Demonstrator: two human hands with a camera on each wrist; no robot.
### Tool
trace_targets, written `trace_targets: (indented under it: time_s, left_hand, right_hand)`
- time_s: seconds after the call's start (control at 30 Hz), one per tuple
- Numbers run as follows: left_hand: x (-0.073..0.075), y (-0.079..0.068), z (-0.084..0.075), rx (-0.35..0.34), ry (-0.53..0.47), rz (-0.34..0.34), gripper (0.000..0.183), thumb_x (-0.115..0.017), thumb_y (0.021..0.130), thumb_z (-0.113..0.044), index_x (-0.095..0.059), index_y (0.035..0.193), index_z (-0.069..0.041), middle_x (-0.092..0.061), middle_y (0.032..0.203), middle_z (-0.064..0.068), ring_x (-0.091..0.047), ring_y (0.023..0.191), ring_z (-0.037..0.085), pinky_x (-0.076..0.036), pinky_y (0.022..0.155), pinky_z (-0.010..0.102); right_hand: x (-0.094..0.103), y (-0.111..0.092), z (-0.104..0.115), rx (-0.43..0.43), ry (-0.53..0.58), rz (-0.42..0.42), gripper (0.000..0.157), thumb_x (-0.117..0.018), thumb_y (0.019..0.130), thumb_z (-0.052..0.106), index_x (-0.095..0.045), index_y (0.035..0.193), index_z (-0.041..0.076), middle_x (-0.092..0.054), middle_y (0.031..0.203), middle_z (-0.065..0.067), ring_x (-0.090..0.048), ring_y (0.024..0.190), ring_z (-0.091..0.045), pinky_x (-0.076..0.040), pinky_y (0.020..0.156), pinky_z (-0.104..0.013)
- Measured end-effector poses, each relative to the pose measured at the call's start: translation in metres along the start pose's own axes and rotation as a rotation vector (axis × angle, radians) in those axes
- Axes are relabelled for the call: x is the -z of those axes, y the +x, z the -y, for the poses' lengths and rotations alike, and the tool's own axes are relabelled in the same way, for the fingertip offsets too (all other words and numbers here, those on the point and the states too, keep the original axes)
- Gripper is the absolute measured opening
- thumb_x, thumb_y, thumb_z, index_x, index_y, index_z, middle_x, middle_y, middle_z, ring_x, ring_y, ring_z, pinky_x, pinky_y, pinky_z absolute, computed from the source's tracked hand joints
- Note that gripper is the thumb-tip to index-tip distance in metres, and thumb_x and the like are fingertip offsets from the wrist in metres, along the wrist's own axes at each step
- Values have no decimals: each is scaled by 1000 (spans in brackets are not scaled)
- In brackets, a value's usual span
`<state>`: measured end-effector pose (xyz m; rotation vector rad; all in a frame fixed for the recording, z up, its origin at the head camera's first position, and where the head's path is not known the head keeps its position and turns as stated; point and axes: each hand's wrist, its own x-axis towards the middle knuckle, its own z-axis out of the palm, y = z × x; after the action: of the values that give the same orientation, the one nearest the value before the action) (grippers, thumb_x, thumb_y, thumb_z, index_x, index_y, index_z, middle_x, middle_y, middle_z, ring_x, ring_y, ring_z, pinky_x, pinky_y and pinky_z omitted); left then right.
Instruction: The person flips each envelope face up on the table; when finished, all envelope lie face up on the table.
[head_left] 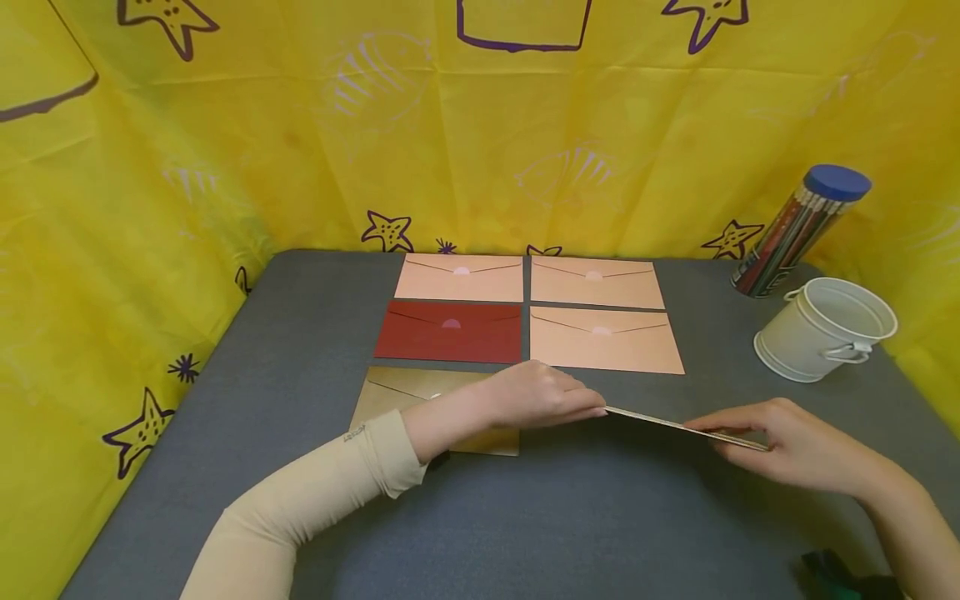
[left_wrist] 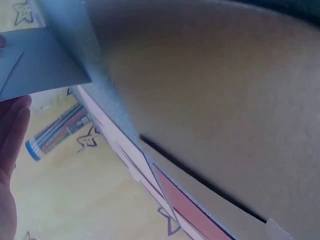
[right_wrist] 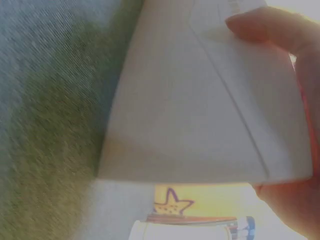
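Observation:
An envelope (head_left: 651, 418) is held above the table between both hands, nearly edge-on in the head view. My left hand (head_left: 543, 396) pinches its left end and reaches over a gold-brown envelope (head_left: 480, 442) lying on the table. At the other end, my right hand (head_left: 787, 446) grips the envelope with thumb on one face and fingers behind. The right wrist view shows the thumb (right_wrist: 250, 27) near the flap line of the held envelope (right_wrist: 170, 110). In the left wrist view, its corner (left_wrist: 50, 65) appears beside the left fingers (left_wrist: 15, 130).
Behind lie a red envelope (head_left: 450, 342) and three pale peach ones, including this envelope (head_left: 600, 350), in rows. At right stand a white two-handled bucket (head_left: 802, 342) and a blue-lidded tube of pencils (head_left: 787, 237). A yellow patterned cloth (head_left: 480, 142) borders the grey table (head_left: 292, 333).

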<state>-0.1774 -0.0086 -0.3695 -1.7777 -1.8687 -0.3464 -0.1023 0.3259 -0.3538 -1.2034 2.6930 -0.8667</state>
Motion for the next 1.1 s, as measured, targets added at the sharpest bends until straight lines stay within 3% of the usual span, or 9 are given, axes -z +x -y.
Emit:
trace_targets:
  time_s: [0.1,0.2,0.3,0.43,0.6,0.7,0.83,1.0,1.1]
  left_hand:
    - [5,-1,5,72,-76,-51,15,-75,87,-25,-71,95,-14,-70,79,-12,-64,70,-3,-47,65,10]
    - [10,-3,11,189,-226,-98,9,-75,87,-19,-72,91,-13,-70,79,-10,-62,68,-3,-45,65,8]
    - [14,-6,14,357,-401,-143,3,-74,87,-15,-73,89,-12,-69,78,-9,-59,68,-4,-44,64,9]
    - [15,-9,17,605,-619,-195,4,-73,88,-11,-75,89,-8,-68,74,-5,-58,63,0,-47,59,17]
    - [15,-11,19,887,-816,-219,7,-73,88,-12,-75,89,-5,-70,73,0,-64,60,12,-55,59,26]
    - [14,-15,21,1019,-893,-201,10,-74,88,-14,-75,89,-4,-70,72,2,-66,60,19,-57,61,32]
    - [11,-23,25,1131,-959,-127,13,-74,88,-16,-75,90,-4,-68,68,5,-67,61,21,-58,63,34]
    - [10,-30,27,1199,-1028,5,12,-71,90,-13,-74,94,-2,-70,71,7,-70,67,24,-58,66,38]
    - [10,-33,28,1226,-1018,87,11,-70,91,-13,-74,95,-3,-71,72,6,-71,71,27,-58,66,35]
  right_hand:
    - [4,0,-2,-39,-10,-56,34,-75,81,-2,-72,108,18,-69,89,13,-60,71,1,-45,61,-11]
    - [8,0,-1,-144,-44,-134,26,-77,80,3,-72,95,23,-67,80,16,-55,64,1,-41,53,-14]
    - [12,1,0,-299,-12,-192,19,-77,83,9,-72,90,25,-68,80,14,-56,64,-4,-43,52,-18]
    - [15,4,-2,-479,104,-239,6,-74,88,16,-74,93,18,-69,83,5,-54,63,-13,-44,52,-25]
    - [17,8,-10,-614,191,-233,19,-70,92,26,-72,101,9,-69,86,-3,-56,70,-21,-47,57,-27]
    - [16,12,-16,-670,233,-212,30,-69,93,29,-69,106,2,-69,88,-6,-62,75,-21,-53,65,-26]
    - [12,17,-27,-703,286,-181,39,-68,93,28,-63,110,-6,-67,90,-10,-65,75,-20,-57,68,-30]
    - [5,24,-36,-719,285,-143,43,-68,93,28,-60,113,-9,-64,88,-12,-65,73,-20,-57,66,-29]
    - [1,28,-39,-728,244,-125,47,-69,92,32,-60,113,-9,-63,85,-10,-65,72,-21,-57,65,-28]
